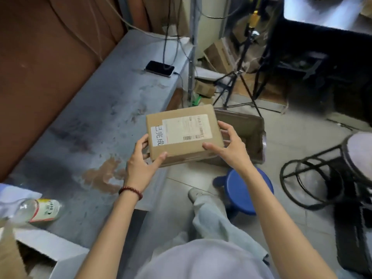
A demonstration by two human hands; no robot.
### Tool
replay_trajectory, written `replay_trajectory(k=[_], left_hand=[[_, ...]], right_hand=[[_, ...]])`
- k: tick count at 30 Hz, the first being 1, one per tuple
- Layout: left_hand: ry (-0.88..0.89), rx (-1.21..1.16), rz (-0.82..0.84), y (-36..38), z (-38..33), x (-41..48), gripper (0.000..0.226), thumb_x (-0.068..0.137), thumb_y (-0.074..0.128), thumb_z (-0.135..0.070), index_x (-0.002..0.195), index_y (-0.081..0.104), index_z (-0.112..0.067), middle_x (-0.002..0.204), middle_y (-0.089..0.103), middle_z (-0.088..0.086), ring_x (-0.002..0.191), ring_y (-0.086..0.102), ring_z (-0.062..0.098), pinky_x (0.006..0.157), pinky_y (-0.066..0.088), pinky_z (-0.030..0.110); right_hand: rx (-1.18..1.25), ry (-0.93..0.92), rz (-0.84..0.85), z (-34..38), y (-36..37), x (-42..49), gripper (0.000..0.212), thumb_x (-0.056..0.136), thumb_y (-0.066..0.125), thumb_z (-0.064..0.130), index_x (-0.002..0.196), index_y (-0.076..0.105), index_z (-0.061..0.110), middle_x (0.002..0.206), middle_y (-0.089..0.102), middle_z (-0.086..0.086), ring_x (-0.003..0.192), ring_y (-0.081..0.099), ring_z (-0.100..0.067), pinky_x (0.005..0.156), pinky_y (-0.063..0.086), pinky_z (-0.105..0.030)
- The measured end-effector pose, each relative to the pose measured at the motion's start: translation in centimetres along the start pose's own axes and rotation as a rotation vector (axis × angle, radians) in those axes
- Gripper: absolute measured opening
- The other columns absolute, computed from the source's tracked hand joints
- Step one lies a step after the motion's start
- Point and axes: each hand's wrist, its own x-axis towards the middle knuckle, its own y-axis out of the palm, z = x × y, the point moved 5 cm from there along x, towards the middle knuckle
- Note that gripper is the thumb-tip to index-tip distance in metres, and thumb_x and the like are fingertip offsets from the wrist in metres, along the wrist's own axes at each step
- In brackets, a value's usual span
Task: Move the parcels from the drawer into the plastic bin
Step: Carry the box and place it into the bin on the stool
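A brown cardboard parcel [182, 135] with a white shipping label and a handwritten white sticker is held in the air between both hands. My left hand [141, 164] grips its near left corner, thumb on the front edge and fingers along the left side. My right hand [229, 146] grips its right end, thumb on top and fingers curled behind. Just beyond and below the parcel, a dark plastic bin [247, 133] stands on the floor; its inside is mostly hidden by the parcel. The drawer is not in sight.
A worn grey table [96, 125] runs along the left with a phone [160, 68] on a cable and a plastic bottle [43, 210]. An open cardboard box [40, 252] sits bottom left. A blue stool [247, 190], tripod [239, 83] and black-framed stool [322, 174] crowd the floor.
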Motion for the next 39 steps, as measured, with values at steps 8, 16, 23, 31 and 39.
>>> replay_trajectory(k=[8, 16, 23, 31, 39], left_hand=[[-0.16, -0.074, -0.338, -0.4, -1.1, 2.9, 0.071, 0.078, 0.076, -0.034, 0.139, 0.039, -0.032, 0.132, 0.047, -0.017, 0.091, 0.056, -0.011, 0.067, 0.042, 0.0], [-0.352, -0.057, -0.559, -2.4, 1.2, 0.3, 0.074, 0.077, 0.077, -0.023, 0.141, 0.041, -0.027, 0.142, 0.045, 0.0, 0.109, 0.06, 0.021, 0.086, 0.055, 0.038], [-0.335, -0.052, -0.616, -3.5, 2.0, 0.4, 0.073, 0.077, 0.077, -0.023, 0.14, 0.041, -0.032, 0.14, 0.046, -0.005, 0.107, 0.058, 0.015, 0.085, 0.053, 0.031], [-0.474, -0.191, -0.685, -0.6, 3.8, -0.4, 0.064, 0.079, 0.076, -0.017, 0.131, 0.045, -0.036, 0.135, 0.052, -0.01, 0.112, 0.059, 0.021, 0.09, 0.053, 0.041], [-0.608, 0.084, -0.846, -0.6, 4.4, 5.2, 0.056, 0.082, 0.073, -0.023, 0.132, 0.047, -0.022, 0.135, 0.05, 0.003, 0.116, 0.052, 0.025, 0.094, 0.047, 0.038]], right_hand=[[-0.1, -0.126, 0.391, 4.6, 3.3, 12.2, 0.076, 0.073, 0.084, 0.031, 0.137, 0.043, 0.032, 0.128, 0.054, 0.008, 0.109, 0.056, -0.009, 0.069, 0.045, -0.004], [-0.139, -0.182, 0.686, 6.1, 9.7, 15.0, 0.078, 0.071, 0.085, 0.026, 0.138, 0.044, 0.027, 0.12, 0.056, 0.017, 0.1, 0.056, 0.005, 0.094, 0.048, -0.024], [-0.126, -0.218, 0.709, 5.7, 11.7, 15.4, 0.079, 0.072, 0.085, 0.027, 0.139, 0.042, 0.028, 0.134, 0.053, 0.006, 0.108, 0.057, -0.01, 0.089, 0.049, -0.026], [-0.165, -0.243, 0.813, 5.3, 13.1, 16.7, 0.068, 0.073, 0.084, 0.021, 0.129, 0.047, 0.026, 0.132, 0.056, 0.008, 0.111, 0.06, -0.013, 0.086, 0.052, -0.022], [-0.301, -0.404, 1.02, 8.2, 20.1, 22.7, 0.062, 0.078, 0.081, 0.017, 0.128, 0.043, 0.014, 0.124, 0.055, 0.006, 0.112, 0.056, -0.014, 0.091, 0.048, -0.024]])
